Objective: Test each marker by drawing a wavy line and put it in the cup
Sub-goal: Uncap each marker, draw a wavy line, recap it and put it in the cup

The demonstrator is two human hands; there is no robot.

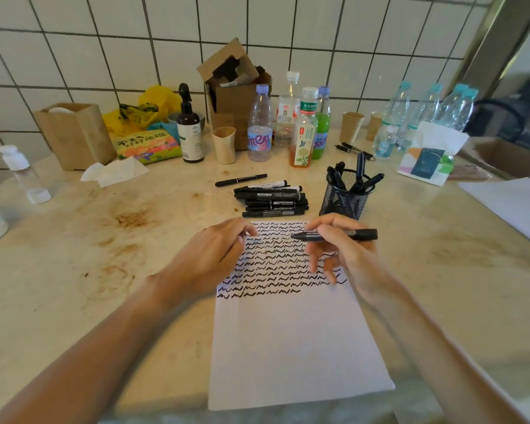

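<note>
The left hand (218, 249) curls over the top left of the paper (291, 341) and what its fingertips pinch is hidden, while the right hand (337, 249) pinches a black marker (349, 234) above the wavy lines, just before the mesh cup (346, 200) and the marker pile (273, 200).

The white paper sheet (291, 347) carries rows of black wavy lines (276, 264); the markers (273, 200) are black with white print; the mesh cup (346, 197) is black; the counter (104, 270) is beige with brown stains; the wall tiles (104, 41) are white with dark grout.
</note>
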